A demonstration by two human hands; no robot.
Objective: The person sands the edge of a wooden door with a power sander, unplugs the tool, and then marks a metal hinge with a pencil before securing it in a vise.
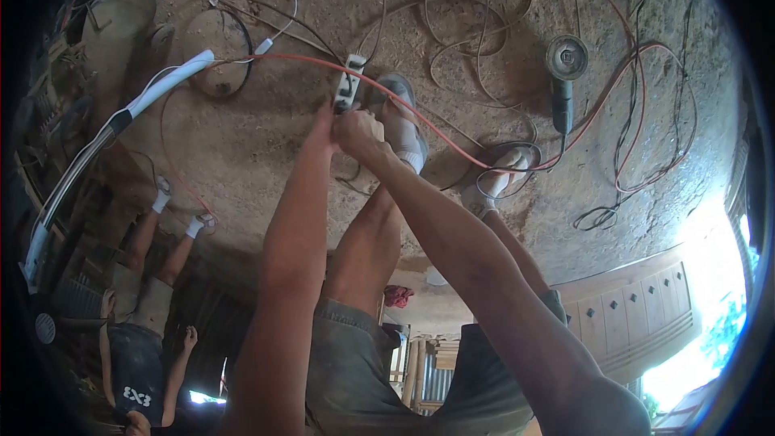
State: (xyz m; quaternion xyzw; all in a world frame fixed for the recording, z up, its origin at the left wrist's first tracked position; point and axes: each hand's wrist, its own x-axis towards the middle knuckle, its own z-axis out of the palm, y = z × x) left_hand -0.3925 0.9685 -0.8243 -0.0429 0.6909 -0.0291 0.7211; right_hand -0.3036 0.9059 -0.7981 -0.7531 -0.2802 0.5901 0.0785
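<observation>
A white power strip [352, 77] with dark plugs or cords on it lies on the floor in front of me, beside my shoe. My left hand [326, 119] is closed at the strip's near end, its fingers largely hidden. Right against it, my right hand [360, 132] is closed with bent fingers; what it grips is hidden. A red-orange cable [300, 58] passes over the strip and runs on to the right. Off to the right lies an angle grinder [563, 81] with its disc end away from me, apart from both hands.
Loose grey cable loops [476, 2] and dark cords [626, 125] cover the floor. A white tube [171, 83] rises at the left, near a round ring [216, 52]. Another person [141, 339] is at the lower left. A carved wooden panel [626, 307] lies at the lower right.
</observation>
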